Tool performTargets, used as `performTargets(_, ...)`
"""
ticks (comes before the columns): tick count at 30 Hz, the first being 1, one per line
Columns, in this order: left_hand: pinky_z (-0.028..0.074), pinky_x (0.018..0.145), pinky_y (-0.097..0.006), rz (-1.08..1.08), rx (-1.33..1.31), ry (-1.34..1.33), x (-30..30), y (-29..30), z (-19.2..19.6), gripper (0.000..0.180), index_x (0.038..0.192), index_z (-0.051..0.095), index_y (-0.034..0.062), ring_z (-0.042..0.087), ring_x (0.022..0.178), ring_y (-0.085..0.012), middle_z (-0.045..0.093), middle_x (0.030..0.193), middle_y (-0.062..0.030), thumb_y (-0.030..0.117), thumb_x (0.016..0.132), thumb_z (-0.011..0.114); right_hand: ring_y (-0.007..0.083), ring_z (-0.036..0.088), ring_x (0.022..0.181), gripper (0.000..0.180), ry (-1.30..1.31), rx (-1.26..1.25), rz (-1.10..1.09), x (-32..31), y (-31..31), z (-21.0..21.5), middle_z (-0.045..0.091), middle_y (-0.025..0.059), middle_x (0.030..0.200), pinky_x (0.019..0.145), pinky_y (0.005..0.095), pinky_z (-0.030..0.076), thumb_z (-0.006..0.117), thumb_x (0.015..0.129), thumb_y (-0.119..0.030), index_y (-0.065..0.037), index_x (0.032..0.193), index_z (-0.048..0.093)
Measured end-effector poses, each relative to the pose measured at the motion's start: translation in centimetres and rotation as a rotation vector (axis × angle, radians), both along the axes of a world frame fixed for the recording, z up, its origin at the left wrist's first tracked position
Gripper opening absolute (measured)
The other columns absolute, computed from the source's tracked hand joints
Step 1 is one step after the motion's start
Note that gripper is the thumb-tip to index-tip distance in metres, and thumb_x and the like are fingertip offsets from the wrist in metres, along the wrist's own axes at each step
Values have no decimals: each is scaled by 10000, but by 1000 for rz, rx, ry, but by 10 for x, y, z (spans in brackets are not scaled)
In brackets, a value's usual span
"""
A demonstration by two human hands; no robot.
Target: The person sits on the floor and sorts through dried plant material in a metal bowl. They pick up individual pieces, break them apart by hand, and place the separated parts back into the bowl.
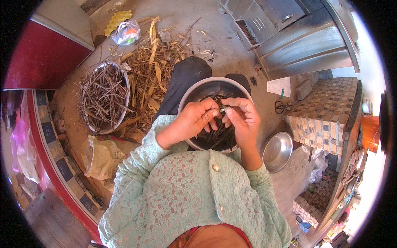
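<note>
Over a wide round basin [190,91] on my lap, my left hand [199,117] and my right hand [242,118] meet at the fingertips. Both are closed in a pinch on a small, thin pale piece [223,110], its kind too small to tell. Long, dark, dry pieces like pods or twigs [219,139] lie in the basin below the hands. The hands partly cover what is in it.
To the left stands a basin heaped with thin sticks [103,95], beside a pile of dry stalks and husks [151,70]. An empty metal bowl [278,152] and scissors [280,107] lie on the right, near a tiled brick structure [322,113]. A metal cabinet [304,49] stands beyond.
</note>
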State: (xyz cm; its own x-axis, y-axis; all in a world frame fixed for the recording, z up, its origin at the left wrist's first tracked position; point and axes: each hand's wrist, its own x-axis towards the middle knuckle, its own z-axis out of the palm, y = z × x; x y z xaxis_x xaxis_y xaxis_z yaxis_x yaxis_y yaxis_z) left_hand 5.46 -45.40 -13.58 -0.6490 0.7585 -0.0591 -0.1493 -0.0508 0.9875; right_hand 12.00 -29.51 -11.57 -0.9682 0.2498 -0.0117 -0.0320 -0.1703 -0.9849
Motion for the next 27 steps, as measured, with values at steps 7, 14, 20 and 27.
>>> performTargets(7, 536, 564, -268, 133, -73, 336, 9, 5, 0, 54, 944, 481, -13, 641, 732, -161, 572, 1052, -128, 36, 941, 458, 80, 552, 689, 162, 91, 62, -8, 4, 5, -9, 574, 53, 903, 601, 213, 477, 610, 852, 11, 17, 1007, 561)
performTargets(14, 549, 596, -283, 196, -50, 478, 8, 5, 5, 39, 932, 472, -13, 645, 737, -197, 543, 1147, -176, 2, 931, 437, 95, 577, 722, 159, 177, 101, -16, 5, 4, -8, 574, 73, 947, 632, 219, 493, 576, 869, 26, 20, 1023, 537)
performTargets(20, 553, 635, -283, 124, -54, 383, 7, -1, 14, 72, 942, 482, -17, 641, 812, -198, 528, 1160, -185, 42, 946, 441, 167, 624, 862, 184, 196, 115, 71, 6, 12, 1, 558, 113, 1062, 711, 250, 523, 553, 881, 26, 31, 1063, 525)
performTargets(27, 534, 680, -294, 110, -24, 304, 7, -1, 15, 69, 945, 492, -11, 615, 812, -199, 545, 1133, -155, 52, 943, 463, 164, 615, 891, 321, 173, 220, 108, -1, 9, 12, 615, 105, 1003, 760, 280, 501, 643, 819, 12, 15, 1119, 529)
